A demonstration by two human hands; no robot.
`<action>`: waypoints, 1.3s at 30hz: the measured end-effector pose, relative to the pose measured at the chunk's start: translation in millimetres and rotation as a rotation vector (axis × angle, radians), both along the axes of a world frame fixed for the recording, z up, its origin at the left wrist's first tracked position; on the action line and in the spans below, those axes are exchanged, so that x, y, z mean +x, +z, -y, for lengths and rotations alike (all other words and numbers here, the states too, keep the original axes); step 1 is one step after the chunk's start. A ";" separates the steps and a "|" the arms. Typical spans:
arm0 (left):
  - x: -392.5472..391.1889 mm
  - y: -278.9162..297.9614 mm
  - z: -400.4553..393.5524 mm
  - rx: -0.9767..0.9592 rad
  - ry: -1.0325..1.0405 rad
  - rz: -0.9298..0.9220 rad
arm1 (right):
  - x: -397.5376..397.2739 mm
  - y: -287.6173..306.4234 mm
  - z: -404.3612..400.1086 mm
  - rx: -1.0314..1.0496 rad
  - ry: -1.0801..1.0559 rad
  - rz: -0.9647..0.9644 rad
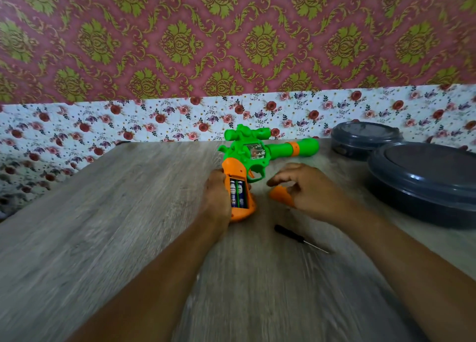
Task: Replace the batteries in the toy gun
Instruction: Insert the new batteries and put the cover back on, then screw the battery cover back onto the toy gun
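My left hand [216, 194] wraps around the orange grip of a green and orange toy gun [253, 152], fingers curled behind it so the grip stands tilted on a grey wood-grain table [116, 213]. The gun sits toward the far edge of the table, a little right of the middle, with its green barrel pointing right, toward the far right corner. A small green scope sits on top of it.

The battery compartment in the grip faces me and is open. Two blue batteries [238, 193] lie in it side by side, lengthwise along the grip.

My right hand [309, 189] rests just to the right of the grip, not touching the gun. Its fingers are loosely bent over an orange battery cover [279, 194], which lies under the hand with its left end sticking out. The frame is blurred here, so I cannot tell whether the fingers actually grasp the cover or only arch above it.

A small screwdriver [298, 238] with a black handle lies on the table nearer to me, below my right hand, its thin metal shaft pointing right and toward the near edge.

Two dark grey round lidded containers [422, 176] stand at the far right edge of the table, one behind the other.

A white floral cloth [77, 125] covers the wall behind the table.
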State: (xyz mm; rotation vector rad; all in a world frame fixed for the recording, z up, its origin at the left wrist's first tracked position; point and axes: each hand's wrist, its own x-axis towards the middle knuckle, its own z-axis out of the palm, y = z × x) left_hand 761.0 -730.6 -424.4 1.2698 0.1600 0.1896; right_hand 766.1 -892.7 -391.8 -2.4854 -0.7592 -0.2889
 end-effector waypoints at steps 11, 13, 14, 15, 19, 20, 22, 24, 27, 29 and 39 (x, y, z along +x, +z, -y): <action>-2.7 -1.2 -3.5 -0.040 -0.054 -0.034 | 0.7 4.1 20.0 -0.429 -0.034 -0.215; -3.0 -2.1 -3.8 -0.032 -0.049 -0.026 | 1.7 3.5 20.8 -0.456 -0.048 -0.182; -3.4 -2.4 -3.6 -0.030 -0.049 -0.023 | 1.6 4.0 21.3 -0.470 -0.051 -0.170; -3.9 -2.0 -3.1 -0.031 -0.052 -0.023 | 1.6 4.3 21.9 -0.485 -0.056 -0.165; -4.3 -0.8 -3.5 -0.041 -0.053 -0.033 | 0.4 3.5 25.2 -0.528 -0.102 -0.223; -4.6 -0.7 -3.5 -0.042 -0.052 -0.036 | 0.6 2.7 26.1 -0.528 -0.105 -0.235; -5.4 0.1 -3.2 -0.048 -0.052 -0.041 | 2.1 1.2 27.7 -0.505 -0.103 -0.230; -6.3 1.1 -3.0 -0.057 -0.053 -0.042 | 3.3 -0.1 29.5 -0.484 -0.117 -0.200; -7.5 4.0 -3.2 -0.080 -0.064 -0.050 | 6.0 -1.8 31.2 -0.394 -0.141 -0.133; -8.3 5.1 -3.0 -0.082 -0.063 -0.047 | 2.9 -0.1 26.8 -0.241 -0.134 -0.072; -14.2 10.0 1.8 0.005 -0.028 -0.029 | -24.2 -8.4 -33.7 0.097 0.164 0.164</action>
